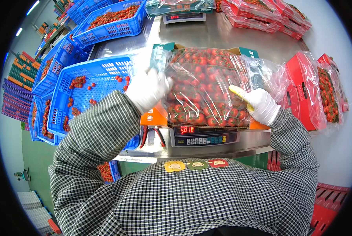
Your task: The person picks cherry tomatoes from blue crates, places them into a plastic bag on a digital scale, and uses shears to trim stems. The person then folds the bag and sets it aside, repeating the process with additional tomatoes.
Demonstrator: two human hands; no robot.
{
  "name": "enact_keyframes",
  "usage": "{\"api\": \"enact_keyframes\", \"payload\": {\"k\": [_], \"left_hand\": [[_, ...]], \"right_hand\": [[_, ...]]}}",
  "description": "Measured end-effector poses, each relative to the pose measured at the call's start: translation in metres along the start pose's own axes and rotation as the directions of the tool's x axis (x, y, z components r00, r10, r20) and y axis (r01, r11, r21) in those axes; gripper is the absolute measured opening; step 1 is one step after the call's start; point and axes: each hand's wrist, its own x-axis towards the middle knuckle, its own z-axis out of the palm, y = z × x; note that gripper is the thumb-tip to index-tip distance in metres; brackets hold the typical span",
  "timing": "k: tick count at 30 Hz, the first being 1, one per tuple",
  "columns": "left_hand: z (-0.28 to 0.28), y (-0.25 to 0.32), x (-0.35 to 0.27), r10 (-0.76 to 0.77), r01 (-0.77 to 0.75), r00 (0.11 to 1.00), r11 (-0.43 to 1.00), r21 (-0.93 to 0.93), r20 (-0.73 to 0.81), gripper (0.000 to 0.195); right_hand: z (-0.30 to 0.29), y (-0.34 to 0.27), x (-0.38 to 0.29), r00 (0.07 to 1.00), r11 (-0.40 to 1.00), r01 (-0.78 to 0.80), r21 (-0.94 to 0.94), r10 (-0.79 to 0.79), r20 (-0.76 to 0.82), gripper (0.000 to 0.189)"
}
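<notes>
A cardboard box of cherry tomatoes (pixel 205 88), covered with clear plastic film, rests on a digital scale (pixel 205 137) with lit red digits. My left hand (pixel 150 88), in a white glove, is at the box's left side by the film; its fingertips are blurred, and whether they pinch the film cannot be told. At the right side lies my right hand (pixel 257 101), also gloved, its yellow-stained index finger stretched over the film and the thumb apart from it. Red-handled cutters (pixel 144 137) lie on the metal table (pixel 190 152) left of the scale.
A blue plastic crate (pixel 96 69) with a few tomatoes stands on the left, more filled crates (pixel 114 28) behind it. A red carton (pixel 302 91) in film stands on the right. At the back are a second scale (pixel 184 18) and stacked red cartons (pixel 261 14).
</notes>
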Motion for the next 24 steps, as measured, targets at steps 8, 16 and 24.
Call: {"api": "enact_keyframes", "payload": {"k": [8,16,24], "left_hand": [[0.016,0.017,0.002,0.041,0.012,0.990,0.927,-0.374,0.135,0.015],[0.061,-0.015,-0.076,-0.795,0.148,0.318,0.579,-0.802,-0.516,0.048],[0.084,0.021,0.030,-0.522,0.250,0.827,0.676,-0.693,-0.210,0.059]], "right_hand": [[-0.012,-0.040,0.110,0.977,0.967,0.195,0.163,-0.178,-0.113,0.050],[0.076,-0.151,0.142,0.976,0.904,0.195,-0.379,-0.141,0.166,0.042],[0.083,-0.095,0.201,0.858,0.743,0.502,-0.441,-0.364,0.364,0.041]]}}
